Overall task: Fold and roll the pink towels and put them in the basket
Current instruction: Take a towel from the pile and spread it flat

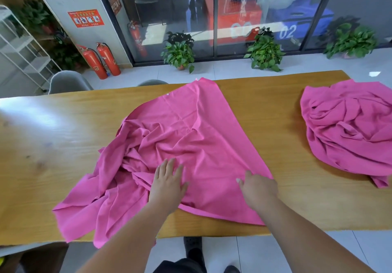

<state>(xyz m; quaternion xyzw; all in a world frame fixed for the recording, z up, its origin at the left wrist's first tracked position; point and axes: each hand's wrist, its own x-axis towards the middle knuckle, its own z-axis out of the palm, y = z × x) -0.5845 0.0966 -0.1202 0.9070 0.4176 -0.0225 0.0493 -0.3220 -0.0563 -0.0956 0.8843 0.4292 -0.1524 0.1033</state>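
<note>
The large pink cloth towel [191,128] lies in the middle of the long wooden table [63,134]. Its far and right parts are spread fairly flat, its left part is bunched in deep folds, and one near-left corner hangs over the table's near edge. A second pink towel [347,128] sits in a crumpled heap at the right end, well apart from the first. No basket is in view.

The step in hand looks like flattening the towel before the first fold. To do it well, hold the smooth right side down, sweep the wrinkles out toward the left, then draw the bunched corner square so the edges can meet.

The left hand [168,184] rests palm down on the towel just beside the bunched folds, fingers straight and slightly spread, gripping nothing. The right hand [259,188] sits at the towel's near right edge, thumb on the cloth. Its other fingers curl mostly out of sight, so I cannot tell whether it pinches the edge or only presses it.
</note>
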